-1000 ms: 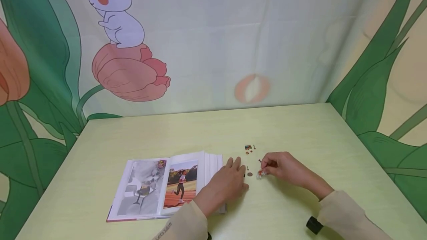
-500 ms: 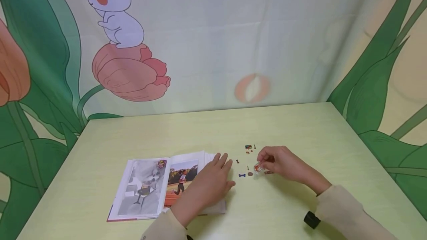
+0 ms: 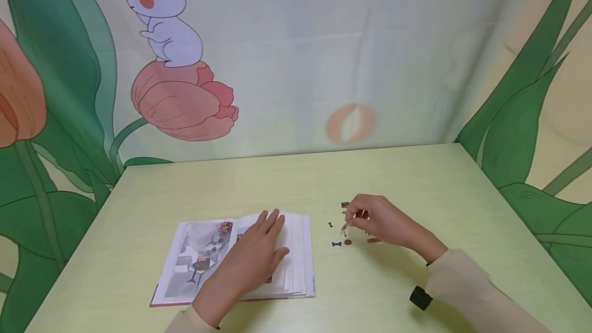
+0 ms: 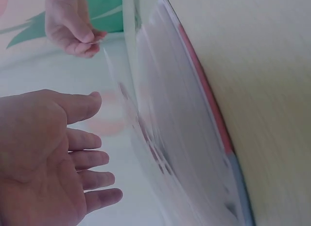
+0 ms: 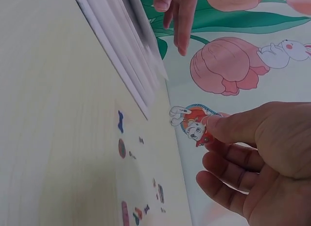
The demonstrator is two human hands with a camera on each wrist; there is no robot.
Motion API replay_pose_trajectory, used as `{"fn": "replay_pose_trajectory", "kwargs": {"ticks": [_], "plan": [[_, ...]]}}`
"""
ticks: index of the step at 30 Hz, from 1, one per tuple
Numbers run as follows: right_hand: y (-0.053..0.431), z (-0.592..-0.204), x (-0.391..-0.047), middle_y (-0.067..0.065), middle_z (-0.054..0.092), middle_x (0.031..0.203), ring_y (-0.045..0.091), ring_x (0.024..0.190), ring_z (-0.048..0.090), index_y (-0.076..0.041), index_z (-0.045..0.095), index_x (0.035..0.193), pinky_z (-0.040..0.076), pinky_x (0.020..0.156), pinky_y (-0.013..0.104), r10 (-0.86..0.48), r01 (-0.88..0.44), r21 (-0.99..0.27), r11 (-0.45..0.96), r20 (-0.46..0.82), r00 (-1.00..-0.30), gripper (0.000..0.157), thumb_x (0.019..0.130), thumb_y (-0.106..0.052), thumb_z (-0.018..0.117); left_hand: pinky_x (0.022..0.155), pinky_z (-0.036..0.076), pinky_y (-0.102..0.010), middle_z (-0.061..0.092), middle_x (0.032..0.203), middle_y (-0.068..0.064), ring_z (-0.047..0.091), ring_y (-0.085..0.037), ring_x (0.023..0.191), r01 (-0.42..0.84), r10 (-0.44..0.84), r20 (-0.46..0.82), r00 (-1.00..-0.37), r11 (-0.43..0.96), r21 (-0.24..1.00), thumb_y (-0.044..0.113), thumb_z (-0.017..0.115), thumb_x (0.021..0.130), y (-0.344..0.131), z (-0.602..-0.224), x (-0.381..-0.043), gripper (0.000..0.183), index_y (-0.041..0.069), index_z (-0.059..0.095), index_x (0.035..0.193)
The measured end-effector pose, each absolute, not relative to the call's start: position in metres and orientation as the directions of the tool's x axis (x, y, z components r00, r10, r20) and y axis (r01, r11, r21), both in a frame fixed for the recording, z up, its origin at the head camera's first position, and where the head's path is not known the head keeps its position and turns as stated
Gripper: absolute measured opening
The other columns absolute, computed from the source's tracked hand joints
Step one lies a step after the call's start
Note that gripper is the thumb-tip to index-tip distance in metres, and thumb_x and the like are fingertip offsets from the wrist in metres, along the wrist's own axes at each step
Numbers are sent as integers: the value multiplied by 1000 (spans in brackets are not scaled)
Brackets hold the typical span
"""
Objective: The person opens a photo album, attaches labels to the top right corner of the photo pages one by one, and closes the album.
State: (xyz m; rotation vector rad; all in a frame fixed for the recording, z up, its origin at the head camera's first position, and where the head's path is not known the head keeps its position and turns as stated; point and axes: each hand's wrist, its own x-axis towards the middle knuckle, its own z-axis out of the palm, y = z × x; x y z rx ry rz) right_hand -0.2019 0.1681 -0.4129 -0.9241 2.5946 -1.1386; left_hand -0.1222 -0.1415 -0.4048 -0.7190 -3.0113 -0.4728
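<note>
My right hand (image 3: 383, 221) pinches a cartoon dog sticker (image 5: 195, 125) between thumb and forefinger. The sticker shows a white spotted pup in red in front of a blue-edged round shape. In the head view only a small bit of it peeks out below the fingertips. My left hand (image 3: 253, 258) extends over the right-hand page of an open photo album (image 3: 301, 261), fingers straight and holding nothing. From the left wrist, that palm (image 4: 39, 158) appears beside the album's edge, apart from the pages. The running photo lies mostly hidden under this hand.
Several small stickers lie between album and right hand, among them a blue bone (image 3: 336, 244), a brown round one (image 3: 348, 242) and a red one (image 3: 373, 240). A colourful sticker (image 3: 224, 228) is on the album's grey left page. A printed curtain (image 3: 277, 66) hangs behind the table.
My left hand has moved left from beside the album to over its right page. My right hand has lifted the dog sticker and shifted slightly left and away from me.
</note>
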Motion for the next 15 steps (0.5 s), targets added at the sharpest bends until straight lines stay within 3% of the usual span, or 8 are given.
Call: {"fn": "replay_pose_trajectory", "kwargs": {"ticks": [6,15], "plan": [[153,-411,-206,-3,71,93,11,80,60,-14,70,95,53,71,25,-618,-517,-691,505,128,-776,9,98,-6,70,120,31,-53,38,159,-27,32,-47,149,398,400,59,-915,865,307,24,64,104,-157,-410,-116,62,-10,43,151],[124,-405,-215,-2,75,96,25,85,69,-12,72,99,55,77,28,-655,-508,-727,462,107,-748,8,100,-6,66,119,31,-55,38,159,-27,32,-47,148,383,395,22,-919,875,297,28,63,104,-166,-416,-108,64,-11,44,150]]}}
